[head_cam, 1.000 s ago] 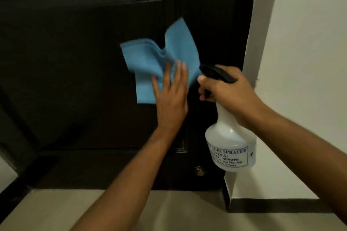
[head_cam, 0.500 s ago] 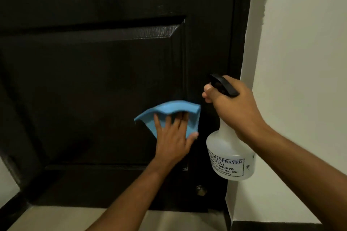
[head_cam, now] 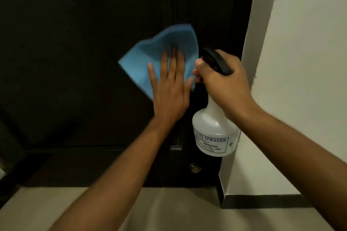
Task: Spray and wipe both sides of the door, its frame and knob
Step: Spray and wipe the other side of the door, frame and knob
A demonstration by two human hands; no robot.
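The left hand (head_cam: 171, 88) presses flat, fingers spread, pinning a blue microfibre cloth (head_cam: 159, 56) against the dark panelled wooden door (head_cam: 75, 62) near its right edge, to wipe; the right hand (head_cam: 223, 82) grips a translucent white plastic spray bottle (head_cam: 214, 133) clear, ready.

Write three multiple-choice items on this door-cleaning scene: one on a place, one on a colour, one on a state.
1. Where is the cloth?
A. on the floor
B. against the door
C. over the bottle

2. What colour is the cloth?
A. blue
B. yellow
C. white

3. How is the spray bottle held?
A. lying on the floor
B. upright in the right hand
C. tucked underarm

Answers: B, the left hand presses it flat on the dark panel; A, it is plainly blue; B, the fingers wrap its neck under the black trigger head.
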